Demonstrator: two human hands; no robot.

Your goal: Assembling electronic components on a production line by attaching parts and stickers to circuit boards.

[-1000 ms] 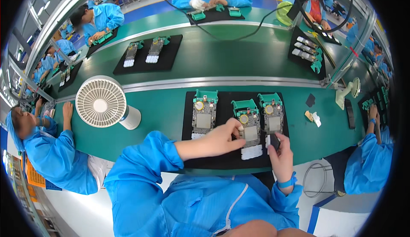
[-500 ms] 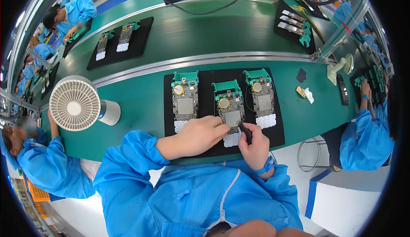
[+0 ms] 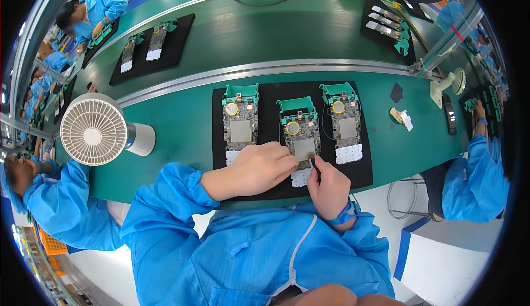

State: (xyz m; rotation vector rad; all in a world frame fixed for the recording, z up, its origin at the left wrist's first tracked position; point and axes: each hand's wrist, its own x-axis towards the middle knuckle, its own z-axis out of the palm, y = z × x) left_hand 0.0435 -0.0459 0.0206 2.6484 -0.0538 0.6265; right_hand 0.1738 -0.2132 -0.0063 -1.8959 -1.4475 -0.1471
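Three circuit boards with green plastic frames lie on a black mat (image 3: pixel 266 107). My left hand (image 3: pixel 256 168) is closed, its fingertips at the left edge of the middle circuit board (image 3: pixel 304 147), steadying it. A small dark-handled brush (image 3: pixel 313 161) is pinched in my right hand (image 3: pixel 332 191); its brownish tip touches the lower right of that board's square metal shield. Further left, my left hand partly covers the white lower end of the left circuit board (image 3: pixel 240 131). Beyond my right hand lies the right circuit board (image 3: pixel 347 128), a thin cable along its side.
A white fan (image 3: pixel 93 132) stands on the left of the green table. On the right are a dark square piece (image 3: pixel 396 92), crumpled scraps (image 3: pixel 406 119), a black oblong device (image 3: pixel 450 115) and a small fan (image 3: pixel 448 88). A metal rail (image 3: pixel 265 70) runs behind the mat. Co-workers sit on both sides.
The brush is tilted differently: its handle now sits lower in my right hand and its tip shows on the shield. My left hand stays at the board's edge. The view has shifted slightly.
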